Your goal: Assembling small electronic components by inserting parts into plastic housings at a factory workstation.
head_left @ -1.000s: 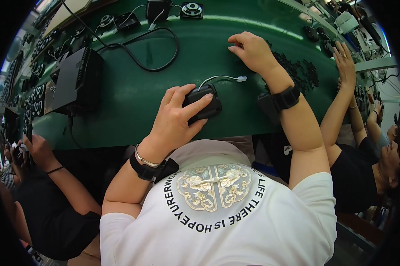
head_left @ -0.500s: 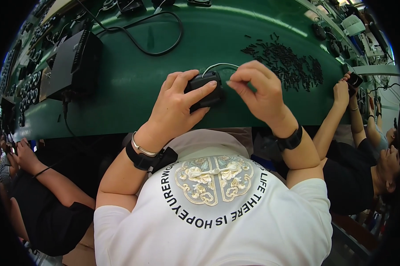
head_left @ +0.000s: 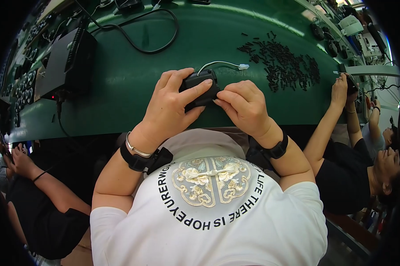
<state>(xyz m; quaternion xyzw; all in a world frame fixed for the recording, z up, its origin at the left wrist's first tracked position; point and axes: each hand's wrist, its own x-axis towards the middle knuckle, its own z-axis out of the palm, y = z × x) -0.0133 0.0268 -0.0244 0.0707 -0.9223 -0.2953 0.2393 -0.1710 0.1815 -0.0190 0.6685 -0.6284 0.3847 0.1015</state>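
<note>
My left hand is closed around a small black plastic housing, with the index finger across its top and the thumb at its near side. A thin pale cable comes out of the housing's far side and ends in a white plug just above the green table. My right hand pinches at the housing's right side; its fingertips touch or nearly touch the edge. Whatever lies between those fingertips, if anything, is too small to make out.
A pile of small black rod-like parts lies to the far right. On the left stands a black box with a small red light and a cord; a black cable loops behind. Co-workers sit on both sides, one co-worker's hand at right.
My right hand has moved down and left from beside the cable to the housing's right side. The white plug now shows. My left hand keeps its hold on the housing.
</note>
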